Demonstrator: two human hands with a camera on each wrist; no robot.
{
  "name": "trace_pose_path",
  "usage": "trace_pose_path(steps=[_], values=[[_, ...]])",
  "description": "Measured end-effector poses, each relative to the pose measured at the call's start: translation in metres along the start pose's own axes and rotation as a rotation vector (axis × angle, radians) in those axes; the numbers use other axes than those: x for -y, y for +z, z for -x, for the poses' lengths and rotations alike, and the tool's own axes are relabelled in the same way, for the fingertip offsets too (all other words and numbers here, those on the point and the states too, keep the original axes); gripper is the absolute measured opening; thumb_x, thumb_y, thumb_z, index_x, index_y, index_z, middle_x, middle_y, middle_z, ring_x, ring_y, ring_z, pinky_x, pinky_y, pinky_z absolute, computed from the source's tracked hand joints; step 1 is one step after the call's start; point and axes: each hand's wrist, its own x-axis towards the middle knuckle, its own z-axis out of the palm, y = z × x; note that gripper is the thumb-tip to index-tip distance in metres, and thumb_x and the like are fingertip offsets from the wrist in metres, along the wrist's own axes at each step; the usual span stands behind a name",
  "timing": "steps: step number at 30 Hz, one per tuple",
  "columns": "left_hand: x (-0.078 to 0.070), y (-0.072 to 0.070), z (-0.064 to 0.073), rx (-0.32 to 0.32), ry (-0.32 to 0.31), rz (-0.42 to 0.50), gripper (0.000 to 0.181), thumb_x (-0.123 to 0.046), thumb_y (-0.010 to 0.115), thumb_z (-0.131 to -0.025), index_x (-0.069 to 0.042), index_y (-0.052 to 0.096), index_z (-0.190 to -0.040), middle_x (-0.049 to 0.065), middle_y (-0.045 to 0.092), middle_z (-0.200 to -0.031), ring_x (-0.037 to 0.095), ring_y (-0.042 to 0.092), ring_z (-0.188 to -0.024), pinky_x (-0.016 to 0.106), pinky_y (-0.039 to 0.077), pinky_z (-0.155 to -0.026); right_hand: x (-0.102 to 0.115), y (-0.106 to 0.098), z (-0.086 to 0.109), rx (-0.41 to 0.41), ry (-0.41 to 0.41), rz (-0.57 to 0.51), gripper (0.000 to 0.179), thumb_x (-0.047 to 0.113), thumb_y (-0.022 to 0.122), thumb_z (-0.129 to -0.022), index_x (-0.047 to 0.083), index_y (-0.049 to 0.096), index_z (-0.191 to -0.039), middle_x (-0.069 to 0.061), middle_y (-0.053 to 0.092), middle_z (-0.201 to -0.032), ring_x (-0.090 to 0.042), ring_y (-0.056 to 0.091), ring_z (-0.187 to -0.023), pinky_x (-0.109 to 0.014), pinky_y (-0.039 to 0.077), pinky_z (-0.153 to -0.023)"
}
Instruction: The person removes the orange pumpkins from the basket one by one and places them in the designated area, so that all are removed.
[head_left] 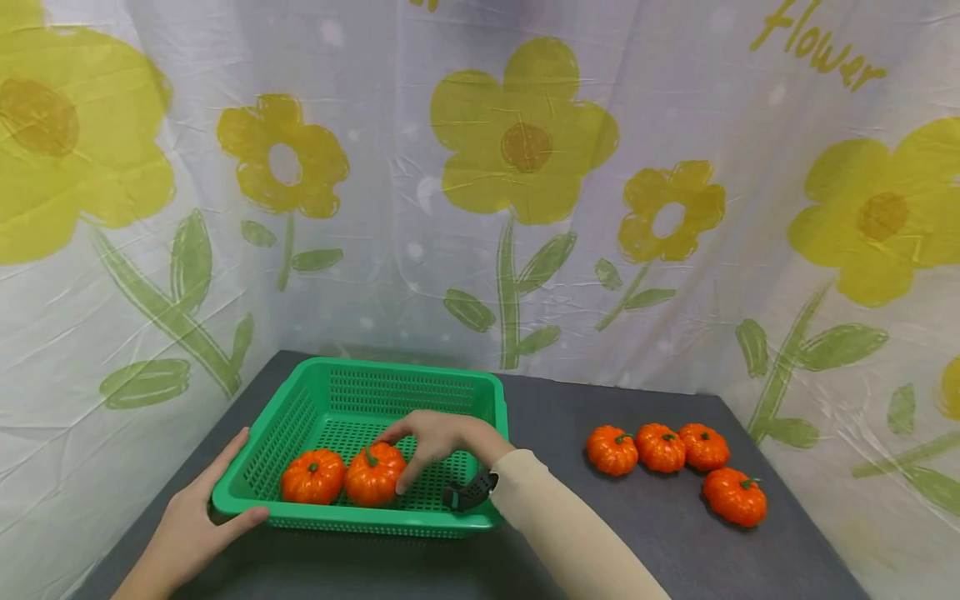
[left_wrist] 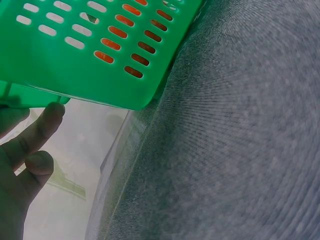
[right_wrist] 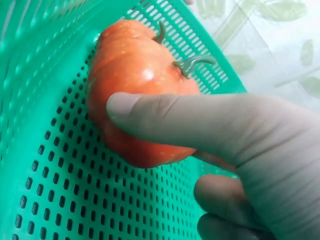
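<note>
Inside a green plastic basket (head_left: 375, 520) lie two small orange pumpkins with green stems. My right hand (head_left: 444, 437) holds the right-hand pumpkin (head_left: 371, 483) between thumb and fingers; in the right wrist view its thumb presses on the glossy side of that pumpkin (right_wrist: 135, 60). Close against it on the left is the other pumpkin (head_left: 311, 478). My left hand (head_left: 187, 521) rests at the basket's near left corner, thumb by the front rim and fingers along the left side. In the left wrist view, fairly straight fingers (left_wrist: 37, 135) touch beneath the rim.
Several more pumpkins (head_left: 660, 448) sit on the right of the dark grey table (head_left: 570, 517), one (head_left: 735, 497) nearer the front. A pale curtain (head_left: 390, 250) with yellow flowers hangs behind and along both sides. A dark watch (head_left: 471, 492) is on my right wrist.
</note>
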Motion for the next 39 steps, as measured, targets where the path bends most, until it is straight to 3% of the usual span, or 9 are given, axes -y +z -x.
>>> trace_pose_path(steps=[15,29,39], values=[[-0.001,-0.001,0.0,0.005,-0.02,-0.011,0.108,-0.036,0.083,-0.092,-0.034,0.011,-0.172,0.033,0.035,-0.165,0.062,0.046,-0.135,0.081,0.044,-0.09,-0.005,-0.004,0.03,-0.163,-0.06,-0.048,0.076,0.026,0.092,-0.084,0.018,0.059,-0.152,0.002,0.058,-0.153,-0.012,0.053,-0.141,-0.035,0.049,-0.114],[0.002,0.001,0.002,0.022,-0.042,-0.009,0.106,-0.038,0.08,-0.095,-0.031,0.008,-0.173,0.036,0.033,-0.164,0.065,0.045,-0.134,0.083,0.043,-0.09,0.0,0.004,0.047,-0.376,0.023,-0.066,0.074,0.035,0.093,-0.083,0.017,0.062,-0.147,0.003,0.065,-0.144,-0.015,0.058,-0.134,-0.034,0.053,-0.106],[-0.001,0.0,0.001,0.014,-0.033,-0.019,0.107,-0.038,0.081,-0.094,-0.027,0.01,-0.173,0.036,0.035,-0.163,0.064,0.047,-0.133,0.083,0.044,-0.09,0.004,0.012,0.06,-0.499,0.014,-0.137,0.074,0.036,0.091,-0.084,0.012,0.062,-0.148,-0.004,0.067,-0.143,-0.02,0.06,-0.134,-0.042,0.055,-0.106]])
